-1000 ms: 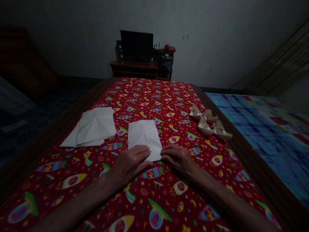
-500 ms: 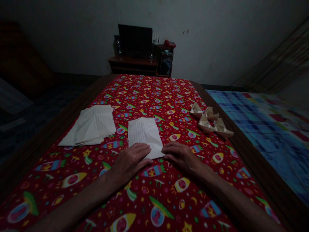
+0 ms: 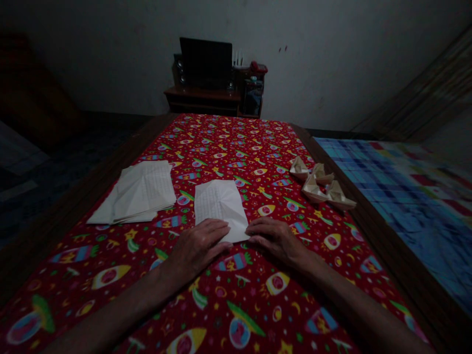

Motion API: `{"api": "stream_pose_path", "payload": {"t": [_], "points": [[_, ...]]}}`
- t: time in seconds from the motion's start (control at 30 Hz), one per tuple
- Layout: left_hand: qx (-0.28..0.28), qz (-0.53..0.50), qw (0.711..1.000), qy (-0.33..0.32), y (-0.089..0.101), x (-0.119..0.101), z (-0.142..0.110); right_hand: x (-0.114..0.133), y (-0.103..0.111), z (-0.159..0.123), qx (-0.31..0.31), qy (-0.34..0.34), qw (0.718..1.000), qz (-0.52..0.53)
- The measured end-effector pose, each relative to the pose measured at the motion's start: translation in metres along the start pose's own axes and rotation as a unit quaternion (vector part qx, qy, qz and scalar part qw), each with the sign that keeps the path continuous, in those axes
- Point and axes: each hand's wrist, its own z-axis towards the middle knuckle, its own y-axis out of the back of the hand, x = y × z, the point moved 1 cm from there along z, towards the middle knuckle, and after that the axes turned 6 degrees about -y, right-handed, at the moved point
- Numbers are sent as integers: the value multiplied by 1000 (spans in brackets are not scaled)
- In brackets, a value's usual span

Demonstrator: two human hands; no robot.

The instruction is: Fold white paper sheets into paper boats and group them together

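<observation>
Several written sheets in a loose stack (image 3: 147, 189) lie by the table's (image 3: 383, 246) left edge, on the red printed cloth (image 3: 236, 167). Crease lines show; borders don't line up. Same lie as a second ago; the small shift in view looks like head tilt.

Left hand (image 3: 201, 241): palm down, fingers together over the near-left part of the single sheet, thumb along its near side. No real move. Reads as bracing; can't tell whether it pinches any paper underneath.

Single sheet (image 3: 219, 196): about midway between the table's left and right edges, writing on its left part, creases fanning across. Here's the delta: near-right corner was flatter a second ago, now it bows up and the near border curves between the hands. My read: that corner is what's being worked; no fresh crease I can make out. Far part rests on the cloth.

Right hand (image 3: 275, 238): fingertips and thumb closed on that near-right corner, rest of the fingers bent.

Four boat-like paper shapes (image 3: 313, 194): upright, bunched by the table's right edge. Unchanged. Light's dim, fine detail lost.
</observation>
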Motion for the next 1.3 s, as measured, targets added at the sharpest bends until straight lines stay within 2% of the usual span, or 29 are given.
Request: {"api": "stream_pose_path", "payload": {"t": [0.33, 0.5, 0.6, 0.7, 0.87, 1.03, 1.17, 1.3], "points": [[-25, 6, 1000, 13, -2, 0, 5, -2, -2, -1, -14, 8, 1000, -12], [-21, 20, 1000, 1, -2, -2, 4, -3, -13, -3, -51, 24, 993, -103], [-6, 37, 999, -22, 1, -3, 5, 0, -15, -4, -79, 4, 988, -135], [11, 69, 997, -41, 4, -3, 5, 4, -9, -5, -117, -54, 988, -89], [-8, 95, 994, 53, -1, 9, -1, -1, -6, -7, -168, -147, 974, 46], [-41, 141, 973, 179, -1, 28, -10, -12, -4, -5, -247, -181, 931, 197], [-42, 164, 966, 197, 4, 40, -8, -13, 0, -2, -273, -171, 923, 212], [-50, 117, 963, 238, 6, 48, 5, -13, 0, -3, -273, -165, 926, 200]]}}
